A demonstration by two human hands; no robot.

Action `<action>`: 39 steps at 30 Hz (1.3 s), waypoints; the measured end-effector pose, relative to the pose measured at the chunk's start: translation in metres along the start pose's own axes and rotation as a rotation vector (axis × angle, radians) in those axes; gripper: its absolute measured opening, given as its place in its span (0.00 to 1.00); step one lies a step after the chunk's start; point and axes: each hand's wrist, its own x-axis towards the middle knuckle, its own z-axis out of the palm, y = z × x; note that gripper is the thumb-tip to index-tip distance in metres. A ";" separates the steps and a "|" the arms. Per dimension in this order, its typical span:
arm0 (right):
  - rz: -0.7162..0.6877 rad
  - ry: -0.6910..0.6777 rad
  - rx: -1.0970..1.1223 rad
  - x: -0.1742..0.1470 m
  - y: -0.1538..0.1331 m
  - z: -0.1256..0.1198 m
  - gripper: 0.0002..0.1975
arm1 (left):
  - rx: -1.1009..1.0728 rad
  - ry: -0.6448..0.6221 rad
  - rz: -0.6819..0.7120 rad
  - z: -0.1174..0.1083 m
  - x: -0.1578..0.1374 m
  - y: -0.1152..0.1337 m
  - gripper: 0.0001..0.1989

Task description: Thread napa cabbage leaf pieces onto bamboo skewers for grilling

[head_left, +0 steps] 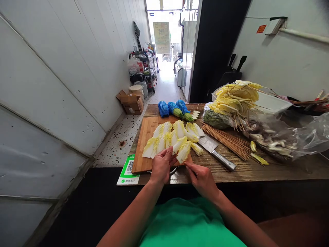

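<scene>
My left hand (161, 164) pinches napa cabbage leaves (183, 151) between thumb and fingers, above the front edge of a wooden cutting board (145, 132). My right hand (202, 176) is closed on a thin bamboo skewer (184, 162), whose tip end meets the held leaves; most of the stick is hidden. Several cut cabbage leaves (150, 147) with white stems and yellow frills lie spread over the board. To their right, a small cabbage heart (196, 149) rests beside a cleaver (209, 143), its metal handle pointing toward me.
Loose bamboo skewers (226, 140) lie right of the cleaver. Skewered cabbage (233, 97) is piled behind them, beside a plastic bag of mushrooms (272, 137). Vegetables in blue foam nets (163, 108) sit at the table's back. A green payment sign (128, 171) stands at the front left corner.
</scene>
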 end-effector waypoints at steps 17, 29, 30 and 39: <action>0.018 0.059 -0.049 -0.015 0.008 -0.003 0.15 | 0.048 -0.090 -0.262 0.011 -0.003 -0.029 0.08; 0.125 0.135 -0.017 -0.007 0.025 -0.014 0.13 | 1.510 0.177 0.743 -0.012 0.020 -0.004 0.16; 0.137 0.133 -0.014 -0.007 0.025 -0.014 0.13 | 1.621 0.170 0.721 -0.007 0.024 -0.005 0.18; 0.132 0.122 0.024 -0.012 0.027 -0.017 0.13 | 1.741 0.213 0.628 0.009 0.040 0.007 0.15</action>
